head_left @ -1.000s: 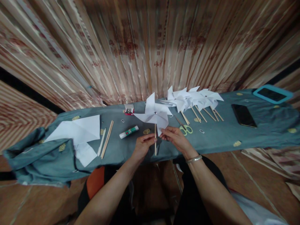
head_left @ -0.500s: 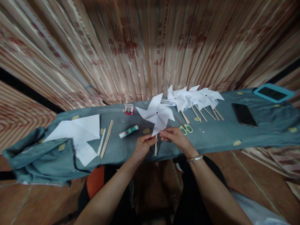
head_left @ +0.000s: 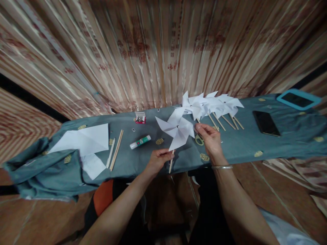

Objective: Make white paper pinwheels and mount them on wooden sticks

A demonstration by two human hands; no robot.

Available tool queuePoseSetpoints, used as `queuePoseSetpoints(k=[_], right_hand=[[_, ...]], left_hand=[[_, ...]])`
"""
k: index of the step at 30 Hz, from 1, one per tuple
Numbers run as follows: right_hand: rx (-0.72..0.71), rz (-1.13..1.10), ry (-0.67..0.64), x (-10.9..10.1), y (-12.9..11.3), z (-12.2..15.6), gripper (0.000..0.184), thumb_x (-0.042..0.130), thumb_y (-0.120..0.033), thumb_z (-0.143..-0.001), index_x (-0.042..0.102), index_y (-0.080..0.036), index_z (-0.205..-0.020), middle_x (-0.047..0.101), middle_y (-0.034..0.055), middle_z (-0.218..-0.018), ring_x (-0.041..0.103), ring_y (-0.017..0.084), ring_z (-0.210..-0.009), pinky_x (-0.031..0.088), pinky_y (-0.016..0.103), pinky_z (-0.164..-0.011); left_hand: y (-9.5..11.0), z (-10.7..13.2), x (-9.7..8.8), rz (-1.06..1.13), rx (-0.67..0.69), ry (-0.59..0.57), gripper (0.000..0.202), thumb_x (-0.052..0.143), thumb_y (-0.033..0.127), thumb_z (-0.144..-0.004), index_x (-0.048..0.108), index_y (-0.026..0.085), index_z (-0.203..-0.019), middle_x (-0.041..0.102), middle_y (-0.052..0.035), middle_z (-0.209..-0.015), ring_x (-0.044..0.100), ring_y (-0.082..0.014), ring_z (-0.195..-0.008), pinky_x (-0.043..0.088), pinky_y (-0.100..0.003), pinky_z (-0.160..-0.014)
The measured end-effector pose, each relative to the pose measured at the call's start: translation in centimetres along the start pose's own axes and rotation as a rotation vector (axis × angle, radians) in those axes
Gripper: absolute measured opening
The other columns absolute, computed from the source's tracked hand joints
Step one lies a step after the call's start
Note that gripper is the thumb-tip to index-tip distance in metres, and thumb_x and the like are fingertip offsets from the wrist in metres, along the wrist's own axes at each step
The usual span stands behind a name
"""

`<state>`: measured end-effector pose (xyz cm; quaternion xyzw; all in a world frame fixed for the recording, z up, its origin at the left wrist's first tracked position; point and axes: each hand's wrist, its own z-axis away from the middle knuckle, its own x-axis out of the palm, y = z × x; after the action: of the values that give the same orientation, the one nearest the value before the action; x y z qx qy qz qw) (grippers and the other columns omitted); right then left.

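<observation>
A white paper pinwheel [head_left: 176,131] with a silver pin at its centre leans up on a thin wooden stick [head_left: 171,163]. My left hand [head_left: 159,160] is closed around that stick, just below the lowest blade. Close to the pinwheel's right-hand blades is my right hand [head_left: 211,137], its thumb and fingertips drawn together; whether they pinch the paper edge I cannot make out. Beneath those fingers lie scissors [head_left: 199,140] with green handles, partly covered. A glue stick [head_left: 140,142] lies left of the pinwheel, and a small red box of pins [head_left: 140,118] stands open behind it.
Several finished pinwheels [head_left: 204,105] lie in an overlapping row at the back. White paper sheets [head_left: 94,137], a white pen-like stick [head_left: 110,153] and wooden sticks [head_left: 117,149] are on the left. A black phone [head_left: 266,123] and a blue-framed tablet [head_left: 298,99] lie right on the cloth-covered table [head_left: 237,144].
My right hand has left the top of the stick and moved right and up beside the blades. The pinwheel has shifted slightly right and down, still held in my left hand.
</observation>
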<state>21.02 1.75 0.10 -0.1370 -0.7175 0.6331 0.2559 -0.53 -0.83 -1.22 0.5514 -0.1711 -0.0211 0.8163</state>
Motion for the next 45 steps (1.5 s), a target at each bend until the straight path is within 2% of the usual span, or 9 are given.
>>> queuePoseSetpoints(k=[7,11,18,23,34,45], right_hand=[[0.029,0.041,-0.051,0.4,-0.3,0.3,0.033,0.082,-0.044,-0.056,0.076,-0.021,-0.078,0.073,0.0021,-0.071,0.061,0.015,-0.064,0.05,0.029,-0.064],[0.048,0.044,-0.054,0.6,-0.4,0.5,0.032,0.081,-0.042,-0.056,0.075,-0.02,-0.078,0.069,0.0005,-0.064,0.057,0.013,-0.058,0.047,0.027,-0.057],[0.081,0.066,-0.062,0.9,-0.3,1.0,0.029,0.081,-0.043,-0.056,0.073,-0.02,-0.071,0.065,-0.0013,-0.058,0.052,0.011,-0.052,0.042,0.025,-0.052],[0.119,0.059,-0.107,1.2,-0.4,1.3,0.025,0.081,-0.042,-0.056,0.072,-0.02,-0.066,0.062,-0.0024,-0.053,0.051,0.01,-0.05,0.041,0.025,-0.053],[0.244,0.046,-0.235,2.0,-0.5,2.6,0.036,0.084,-0.051,-0.051,0.071,-0.02,-0.062,0.066,-0.0005,-0.057,0.056,0.011,-0.053,0.041,0.023,-0.051],[0.32,-0.007,-0.309,2.4,-0.8,3.2,0.035,0.084,-0.049,-0.053,0.07,-0.018,-0.062,0.069,0.0018,-0.061,0.056,0.009,-0.052,0.041,0.022,-0.051]], left_hand=[[-0.1,-0.1,-0.2,-0.025,0.0,-0.041,0.038,0.089,0.034,-0.045,0.078,0.017,-0.078,0.075,-0.0058,-0.076,0.065,-0.0162,-0.068,0.05,-0.03,-0.074],[-0.1,-0.1,-0.4,-0.027,0.012,-0.026,0.038,0.088,0.032,-0.048,0.078,0.017,-0.082,0.076,-0.0059,-0.077,0.066,-0.0163,-0.069,0.05,-0.03,-0.074],[0.0,-0.3,-0.4,0.009,0.025,0.014,0.036,0.088,0.031,-0.047,0.078,0.016,-0.078,0.075,-0.0049,-0.073,0.065,-0.0157,-0.065,0.051,-0.03,-0.073],[0.0,-0.3,-0.3,0.034,0.036,0.067,0.037,0.089,0.031,-0.044,0.078,0.017,-0.077,0.076,-0.0047,-0.074,0.066,-0.0161,-0.067,0.052,-0.031,-0.076],[0.3,-0.4,-0.2,0.035,0.071,0.121,0.036,0.088,0.03,-0.043,0.078,0.018,-0.075,0.076,-0.0038,-0.074,0.066,-0.0161,-0.067,0.053,-0.03,-0.075],[0.0,-0.5,-0.3,0.021,0.094,0.124,0.035,0.087,0.029,-0.048,0.078,0.016,-0.079,0.076,-0.0053,-0.077,0.067,-0.0184,-0.072,0.053,-0.032,-0.079]])
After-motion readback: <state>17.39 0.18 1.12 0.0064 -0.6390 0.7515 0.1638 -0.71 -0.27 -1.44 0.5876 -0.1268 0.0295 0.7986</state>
